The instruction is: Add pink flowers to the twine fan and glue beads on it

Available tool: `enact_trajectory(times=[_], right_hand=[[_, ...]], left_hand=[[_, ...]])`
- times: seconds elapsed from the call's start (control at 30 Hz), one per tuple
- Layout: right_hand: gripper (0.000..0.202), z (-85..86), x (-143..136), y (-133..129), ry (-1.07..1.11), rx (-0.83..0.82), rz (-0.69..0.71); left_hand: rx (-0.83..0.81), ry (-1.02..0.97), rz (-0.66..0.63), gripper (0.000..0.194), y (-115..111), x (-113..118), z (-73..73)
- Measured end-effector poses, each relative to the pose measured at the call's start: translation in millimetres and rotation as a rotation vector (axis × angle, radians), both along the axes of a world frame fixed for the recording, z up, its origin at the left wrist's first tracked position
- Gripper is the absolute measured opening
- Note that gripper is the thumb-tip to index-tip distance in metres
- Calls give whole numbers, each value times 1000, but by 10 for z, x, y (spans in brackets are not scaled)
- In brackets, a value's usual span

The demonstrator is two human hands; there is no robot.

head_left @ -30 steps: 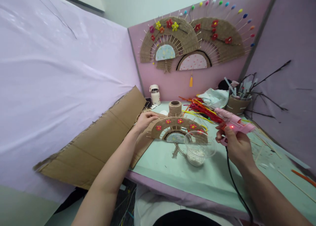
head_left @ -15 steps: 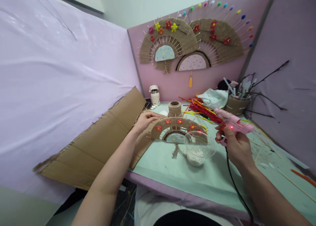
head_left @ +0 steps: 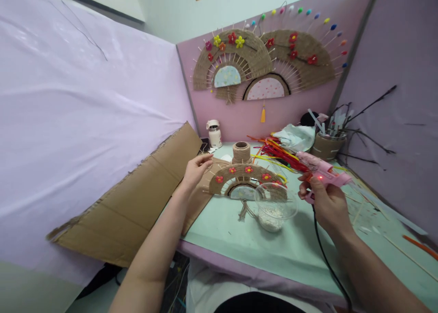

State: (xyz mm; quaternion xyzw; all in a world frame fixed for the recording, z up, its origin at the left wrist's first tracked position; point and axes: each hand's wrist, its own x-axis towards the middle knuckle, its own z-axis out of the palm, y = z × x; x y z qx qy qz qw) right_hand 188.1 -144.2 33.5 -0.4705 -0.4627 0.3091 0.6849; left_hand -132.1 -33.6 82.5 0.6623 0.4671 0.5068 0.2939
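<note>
My right hand (head_left: 330, 203) is wrapped round a pink hot glue gun (head_left: 323, 174) with a lit red light, its nozzle pointing up and left. A black cord hangs from its handle. My left hand (head_left: 196, 170) is raised at the upper left of a twine-woven fan (head_left: 224, 172) decorated with red flowers. Its thumb and fingertips come together in a pinch; what is between them, if anything, is too small to make out. A clear plastic bowl (head_left: 270, 219) of white bits stands before the fan, overlapping its right end.
Behind the fan is a twine spool (head_left: 241, 152). Red and yellow pipe cleaners (head_left: 278, 152) lie to its right, near a pot of twigs and sticks (head_left: 328, 145). A cardboard sheet (head_left: 130, 199) leans at the left. Two finished fans (head_left: 236, 53) hang on the back panel.
My left hand has drawn slightly left, away from the fan's upper left edge. My right hand and the glue gun stay nearly still.
</note>
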Motion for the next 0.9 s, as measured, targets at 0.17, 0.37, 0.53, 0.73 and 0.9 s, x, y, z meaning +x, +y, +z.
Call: enact_trajectory(times=[0.17,0.37,0.53,0.73,0.9], right_hand=[[33,-43,7,16,-6,8,-3],[32,-75,45,31,36,4,-19],[33,-59,37,11,31,39,-17],[36,-83,35,8,25,11,-18],[35,-94,39,9,15,0,-15]], left_hand=[[408,-115,477,35,-375,344,-177],[568,185,544,41,-510,674,-522],[531,285,557,47,-447,643,-632],[520,313,541,50,-403,642,-668],[502,304,526,52,-408,642,-681]])
